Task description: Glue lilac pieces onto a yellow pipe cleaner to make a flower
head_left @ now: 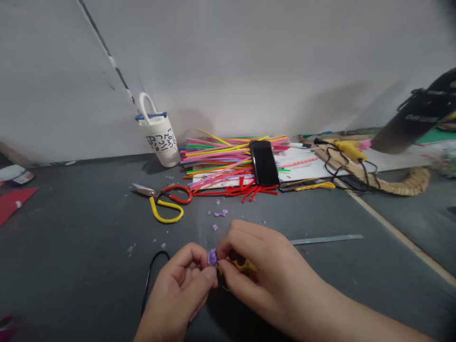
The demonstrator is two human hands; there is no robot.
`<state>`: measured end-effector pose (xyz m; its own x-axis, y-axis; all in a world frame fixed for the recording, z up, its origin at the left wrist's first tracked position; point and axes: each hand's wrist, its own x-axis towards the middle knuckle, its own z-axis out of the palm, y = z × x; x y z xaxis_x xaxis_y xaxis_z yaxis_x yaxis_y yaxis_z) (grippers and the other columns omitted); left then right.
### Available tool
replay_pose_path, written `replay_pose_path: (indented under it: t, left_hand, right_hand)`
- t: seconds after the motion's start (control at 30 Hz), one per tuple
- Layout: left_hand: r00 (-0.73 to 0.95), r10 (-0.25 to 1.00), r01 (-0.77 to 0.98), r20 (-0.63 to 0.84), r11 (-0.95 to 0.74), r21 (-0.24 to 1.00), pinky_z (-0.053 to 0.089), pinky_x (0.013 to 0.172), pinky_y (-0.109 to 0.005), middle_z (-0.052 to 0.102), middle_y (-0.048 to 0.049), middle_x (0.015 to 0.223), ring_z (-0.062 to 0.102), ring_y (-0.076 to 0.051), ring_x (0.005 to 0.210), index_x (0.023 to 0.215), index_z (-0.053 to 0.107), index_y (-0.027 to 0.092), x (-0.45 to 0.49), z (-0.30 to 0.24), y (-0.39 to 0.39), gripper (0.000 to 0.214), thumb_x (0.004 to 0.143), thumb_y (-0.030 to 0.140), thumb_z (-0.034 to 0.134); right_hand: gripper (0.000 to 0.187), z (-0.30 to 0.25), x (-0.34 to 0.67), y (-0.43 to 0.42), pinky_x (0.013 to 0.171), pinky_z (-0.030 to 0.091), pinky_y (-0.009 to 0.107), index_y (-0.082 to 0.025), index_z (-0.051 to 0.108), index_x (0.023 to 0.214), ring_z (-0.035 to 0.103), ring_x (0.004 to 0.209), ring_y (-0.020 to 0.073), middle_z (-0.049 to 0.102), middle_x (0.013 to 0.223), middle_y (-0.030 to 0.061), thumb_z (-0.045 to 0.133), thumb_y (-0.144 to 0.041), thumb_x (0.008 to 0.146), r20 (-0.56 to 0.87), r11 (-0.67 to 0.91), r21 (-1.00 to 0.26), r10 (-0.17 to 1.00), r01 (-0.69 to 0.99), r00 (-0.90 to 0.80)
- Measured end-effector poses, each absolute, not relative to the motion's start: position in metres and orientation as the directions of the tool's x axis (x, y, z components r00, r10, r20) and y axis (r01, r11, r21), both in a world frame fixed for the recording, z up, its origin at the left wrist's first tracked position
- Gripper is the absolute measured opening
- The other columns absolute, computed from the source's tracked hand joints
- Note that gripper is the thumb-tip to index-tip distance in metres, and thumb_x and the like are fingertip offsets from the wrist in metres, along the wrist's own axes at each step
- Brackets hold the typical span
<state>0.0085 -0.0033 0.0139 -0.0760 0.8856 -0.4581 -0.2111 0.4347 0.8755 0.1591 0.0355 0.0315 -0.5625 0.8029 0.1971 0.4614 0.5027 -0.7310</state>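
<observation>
Two bare hands met low over a dark, matte bench (92,237), fingertips gathered around a small, ruffled purple piece (213,257). The left hand (185,285) was curled, thumb and fingers closed on the piece's near side; the right hand (265,256) pinched its right edge, thumb and forefinger almost together. A yellow object (248,267) with dark rounded patches showed under the right hand's fingers, largely hidden; whether it was gripped could not be told.

Seen from the hands, a thin black cord (147,285) looped at 9 o'clock, beside the left wrist. Crumbly purple scraps (223,212) lay at 12 o'clock. Between 10 and 11 o'clock, scissors (155,194) with metal blades and smooth red and yellow loop handles lay slightly parted. A flat, greyish strip (327,239) stretched toward 3 o'clock.

Farther out at 12 o'clock, slender multicoloured stems (213,153) lay heaped lengthwise near a pale wall (249,61). At 1 o'clock a glossy black phone (265,162) rested across them, above short red strips (254,190). A tapered white cup (160,142), blue-rimmed and hand-lettered, stood at 11 o'clock. Toward 2 o'clock were a yellow tool (351,150) tangled in black cable, a curved, ridged tan form (406,184) and a dark, cylindrical bottle (402,126).
</observation>
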Motion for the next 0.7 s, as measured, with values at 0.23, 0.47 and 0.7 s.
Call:
replay_pose_path:
  t: [0.23, 0.47, 0.7]
  left_hand:
    - [-0.177, 0.89, -0.182, -0.421, 0.391, 0.902, 0.018, 0.04, -0.015, 0.044, 0.0087, 0.046, 0.029, -0.004, 0.043, 0.059, 0.057, 0.018, 0.01, 0.011, -0.005, 0.022, 0.059, 0.026, 0.078]
    - [-0.056, 0.885, -0.242, -0.462, 0.437, 0.866, 0.017, 0.042, -0.018, 0.056, 0.0044, 0.052, 0.025, -0.003, 0.039, 0.062, 0.058, 0.018, 0.004, 0.008, -0.006, 0.02, 0.067, 0.03, 0.073]
    - [-0.055, 0.883, -0.249, -0.466, 0.44, 0.863, 0.022, 0.044, -0.017, 0.051, 0.006, 0.051, 0.026, -0.002, 0.041, 0.063, 0.059, 0.018, 0.002, 0.003, -0.007, 0.022, 0.067, 0.032, 0.075]
  right_hand:
    - [0.012, 0.032, 0.158, 0.035, 0.059, 0.034, 0.023, -0.017, 0.057, 0.074, 0.049, 0.065, 0.0116, 0.056, 0.072, -0.001, 0.055, -0.007, 0.081, 0.225, 0.508, -0.738, 0.806, 0.444, -0.547]
    - [0.015, 0.033, 0.156, 0.036, 0.057, 0.033, 0.021, -0.018, 0.054, 0.07, 0.048, 0.062, 0.01, 0.055, 0.069, -0.0034, 0.055, -0.007, 0.08, 0.203, 0.449, -0.801, 0.825, 0.396, -0.527]
    - [0.009, 0.031, 0.154, 0.032, 0.053, 0.032, 0.021, -0.02, 0.055, 0.07, 0.047, 0.058, 0.0105, 0.056, 0.064, -0.0046, 0.057, -0.013, 0.075, 0.107, 0.337, -0.825, 0.882, 0.454, -0.459]
